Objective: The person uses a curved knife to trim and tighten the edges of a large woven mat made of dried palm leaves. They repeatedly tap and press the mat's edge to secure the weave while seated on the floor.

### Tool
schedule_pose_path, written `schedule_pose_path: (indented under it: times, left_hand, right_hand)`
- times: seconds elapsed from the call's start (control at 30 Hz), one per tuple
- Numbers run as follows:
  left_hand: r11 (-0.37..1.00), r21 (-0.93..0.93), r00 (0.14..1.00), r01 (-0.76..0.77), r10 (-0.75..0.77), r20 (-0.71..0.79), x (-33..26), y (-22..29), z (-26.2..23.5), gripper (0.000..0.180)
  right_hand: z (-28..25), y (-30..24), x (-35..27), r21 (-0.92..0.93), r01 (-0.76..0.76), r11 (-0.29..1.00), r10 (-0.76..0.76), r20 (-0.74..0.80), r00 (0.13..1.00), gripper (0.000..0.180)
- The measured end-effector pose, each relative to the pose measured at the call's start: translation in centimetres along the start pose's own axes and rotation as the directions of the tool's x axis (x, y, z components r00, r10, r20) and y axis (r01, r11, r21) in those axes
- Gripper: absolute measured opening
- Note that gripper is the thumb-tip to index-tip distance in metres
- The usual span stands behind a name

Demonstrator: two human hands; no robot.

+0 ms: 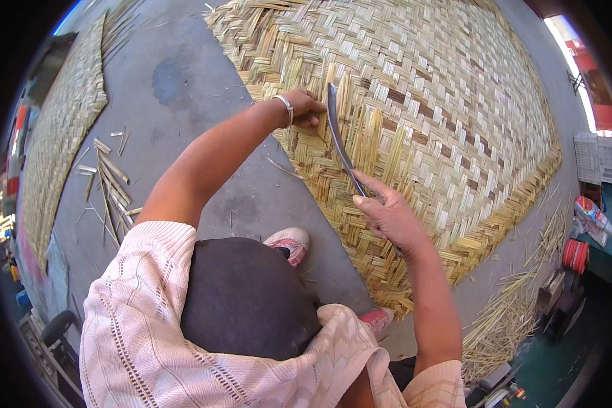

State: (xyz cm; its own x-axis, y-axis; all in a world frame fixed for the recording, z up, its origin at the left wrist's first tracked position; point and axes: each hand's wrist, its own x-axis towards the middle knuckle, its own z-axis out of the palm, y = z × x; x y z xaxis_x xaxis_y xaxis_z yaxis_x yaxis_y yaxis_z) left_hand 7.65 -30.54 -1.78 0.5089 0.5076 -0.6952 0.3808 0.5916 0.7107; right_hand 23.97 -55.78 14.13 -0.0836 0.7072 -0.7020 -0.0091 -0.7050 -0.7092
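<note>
A large woven reed mat point(449, 115) in pale yellow, green and brown lies on the grey floor. In my right hand point(391, 221) is a curved, dark-bladed knife point(340, 143), its tip pointing away from me and lying over the mat's left part. My left hand point(304, 109), with a metal bangle on the wrist, is at the mat's left edge beside the blade's far end. Its fingers are curled in; what they pinch is hidden. Loose reed strips point(368, 139) stick up from the weave just right of the blade.
Cut reed pieces point(112, 183) lie on the floor to my left, near a second woven mat point(64, 136). More loose straw point(503, 319) is heaped at the lower right. Beyond it are a red roll point(576, 256) and a white crate point(596, 158). My shoe point(291, 243) is close to the mat.
</note>
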Motion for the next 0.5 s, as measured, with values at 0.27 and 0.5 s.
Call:
schedule_pose_path:
  times: [0.27, 0.5]
  left_hand:
    - [0.995, 0.079, 0.981, -0.067, 0.081, -0.177, -2.1, -0.4, 1.1, 0.014]
    - [0.978, -0.02, 0.97, -0.207, 0.203, -0.135, -2.2, -1.1, 0.5, 0.024]
  right_hand:
    - [-0.1, -1.0, 4.9, 0.058, -0.084, 0.995, 0.084, 0.003, 0.996, 0.054]
    - [-1.9, -2.9, 8.6, -0.394, -0.056, 0.917, 0.047, -0.032, 0.998, 0.052]
